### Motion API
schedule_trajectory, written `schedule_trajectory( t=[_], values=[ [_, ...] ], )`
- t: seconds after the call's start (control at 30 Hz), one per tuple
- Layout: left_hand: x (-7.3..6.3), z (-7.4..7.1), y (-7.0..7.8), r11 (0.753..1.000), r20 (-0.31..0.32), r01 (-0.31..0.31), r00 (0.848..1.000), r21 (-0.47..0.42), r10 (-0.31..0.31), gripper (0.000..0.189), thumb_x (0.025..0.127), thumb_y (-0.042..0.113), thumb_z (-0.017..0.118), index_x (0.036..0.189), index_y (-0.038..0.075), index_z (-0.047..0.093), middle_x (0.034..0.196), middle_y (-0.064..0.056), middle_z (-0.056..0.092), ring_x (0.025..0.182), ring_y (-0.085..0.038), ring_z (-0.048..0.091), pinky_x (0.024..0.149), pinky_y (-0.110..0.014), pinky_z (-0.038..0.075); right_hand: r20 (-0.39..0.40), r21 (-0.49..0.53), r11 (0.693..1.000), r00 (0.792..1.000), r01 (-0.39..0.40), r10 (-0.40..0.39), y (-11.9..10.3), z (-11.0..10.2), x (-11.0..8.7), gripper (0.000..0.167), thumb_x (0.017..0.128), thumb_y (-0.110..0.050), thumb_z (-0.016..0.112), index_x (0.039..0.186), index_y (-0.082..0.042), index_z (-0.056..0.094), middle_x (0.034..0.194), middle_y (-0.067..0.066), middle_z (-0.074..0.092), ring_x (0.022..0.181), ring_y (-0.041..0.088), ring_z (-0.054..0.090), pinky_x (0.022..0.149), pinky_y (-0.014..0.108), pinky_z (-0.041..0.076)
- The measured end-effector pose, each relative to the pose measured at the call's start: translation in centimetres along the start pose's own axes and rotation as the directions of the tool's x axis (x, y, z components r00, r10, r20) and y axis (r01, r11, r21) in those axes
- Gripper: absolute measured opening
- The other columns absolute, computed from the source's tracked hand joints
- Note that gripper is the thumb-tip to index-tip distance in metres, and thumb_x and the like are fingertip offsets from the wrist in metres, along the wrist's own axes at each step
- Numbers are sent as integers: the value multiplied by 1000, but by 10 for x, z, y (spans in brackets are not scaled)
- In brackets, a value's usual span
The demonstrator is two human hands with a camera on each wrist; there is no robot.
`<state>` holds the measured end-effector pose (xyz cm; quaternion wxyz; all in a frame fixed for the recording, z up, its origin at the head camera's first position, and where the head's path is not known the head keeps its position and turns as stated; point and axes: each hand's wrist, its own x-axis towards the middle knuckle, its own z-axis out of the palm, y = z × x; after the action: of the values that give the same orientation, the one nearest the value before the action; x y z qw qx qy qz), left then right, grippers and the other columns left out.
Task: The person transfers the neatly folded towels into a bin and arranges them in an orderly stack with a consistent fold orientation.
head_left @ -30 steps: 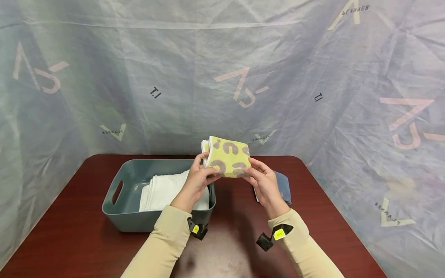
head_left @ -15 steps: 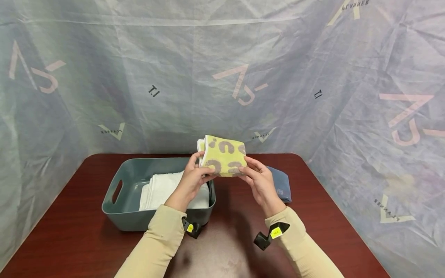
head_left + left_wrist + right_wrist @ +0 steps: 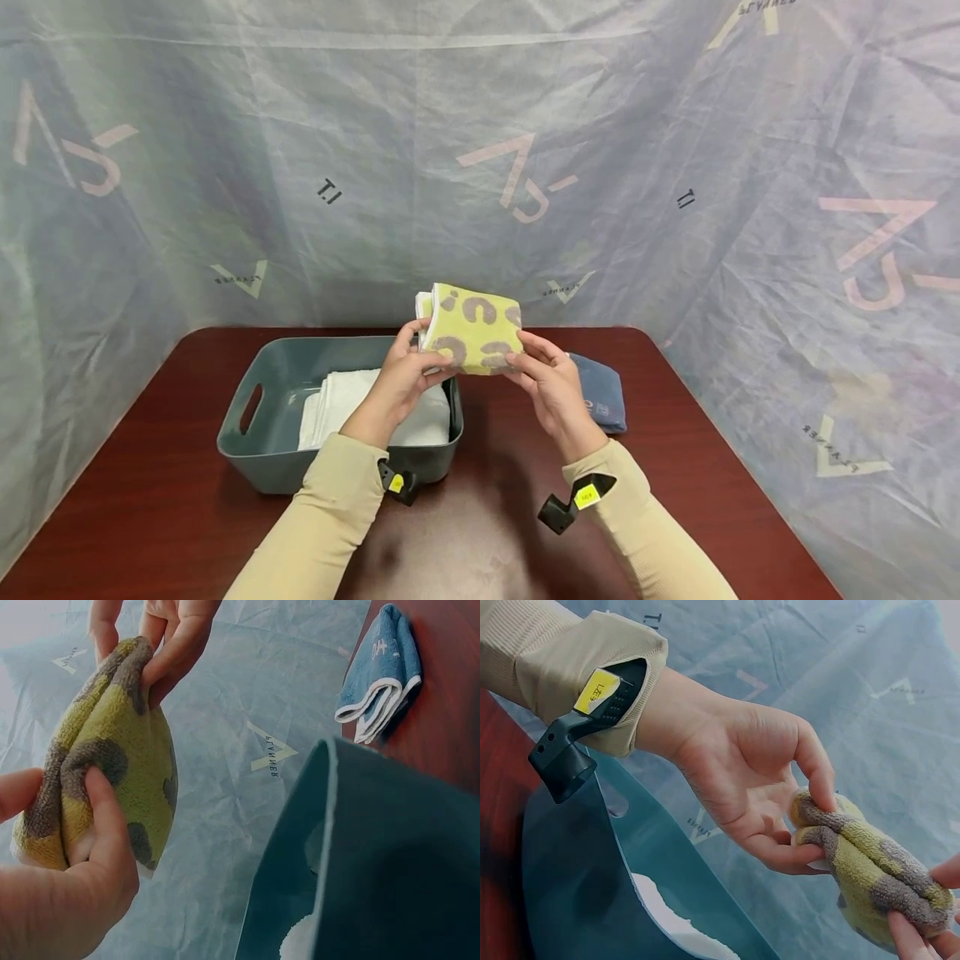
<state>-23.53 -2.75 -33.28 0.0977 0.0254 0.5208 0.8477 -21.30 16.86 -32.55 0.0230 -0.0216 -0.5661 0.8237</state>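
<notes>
A folded yellow towel (image 3: pixel 477 329) with grey-brown spots and white edging is held up above the table between both hands. My left hand (image 3: pixel 395 379) pinches its left side, thumb in front and fingers behind. On the opposite side my right hand (image 3: pixel 553 392) grips the lower right corner the same way. Seen from the left wrist, the towel (image 3: pixel 112 765) shows its thick folded edge, with the left thumb and fingers pressing into it. The right wrist view shows the same folds of the towel (image 3: pixel 870 862) between the fingertips of both hands.
A grey-green plastic basket (image 3: pixel 258 457) with handle cutouts stands at the left on the dark red table (image 3: pixel 135 500). Inside it lies a folded white towel (image 3: pixel 348 400). Behind the right hand sits a folded blue towel (image 3: pixel 602 387). Grey fabric sheeting (image 3: pixel 375 125) encloses the table's back and sides.
Both hands have drifted left and slightly up in the head view with the yellow towel, toward the basket side. More of the blue towel shows now. The grips look the same.
</notes>
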Motion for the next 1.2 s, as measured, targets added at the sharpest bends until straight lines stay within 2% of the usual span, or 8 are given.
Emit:
schedule_trajectory(
  t=[0.23, 0.57, 0.93, 1.2],
  values=[
    [-1, -2, 3, 1000, 26, 3, 1000, 22, -3, 64, 78, -15, 51, 133, 12, 32, 110, -15, 44, 81, -18, 61, 75, -32, 52, 13, 5, 1000, 1000, 13, -13, 2, 2, -2, 46, 84, 9, 59, 129, 5, 48, 114, 13, 51, 89, 17, 60, 78, 33, 53],
    [-4, -8, 9, 999, 21, 26, 999, 40, -27, 65, 78, -17, 48, 134, 11, 29, 107, -13, 45, 78, -15, 60, 71, -30, 51, 27, 14, 1000, 1000, 0, 0, 6, 7, 0, 45, 84, 9, 59, 127, 5, 50, 114, 14, 52, 88, 18, 61, 77, 32, 53],
    [-8, -19, 19, 998, 44, 32, 998, 57, -34, 61, 80, -16, 48, 131, 10, 29, 103, -11, 49, 80, -14, 62, 79, -34, 51, 48, 31, 999, 999, -23, 21, 5, 17, -2, 44, 83, 8, 60, 126, 4, 51, 115, 13, 51, 89, 18, 61, 78, 32, 53],
    [-13, -25, 25, 996, 54, 40, 998, 78, -44, 63, 78, -17, 48, 131, 11, 29, 99, -10, 52, 80, -14, 62, 78, -32, 51, 55, 29, 999, 998, -32, 30, 7, 23, -3, 45, 83, 11, 59, 126, 5, 51, 115, 15, 49, 85, 18, 61, 76, 33, 53]
  ],
)
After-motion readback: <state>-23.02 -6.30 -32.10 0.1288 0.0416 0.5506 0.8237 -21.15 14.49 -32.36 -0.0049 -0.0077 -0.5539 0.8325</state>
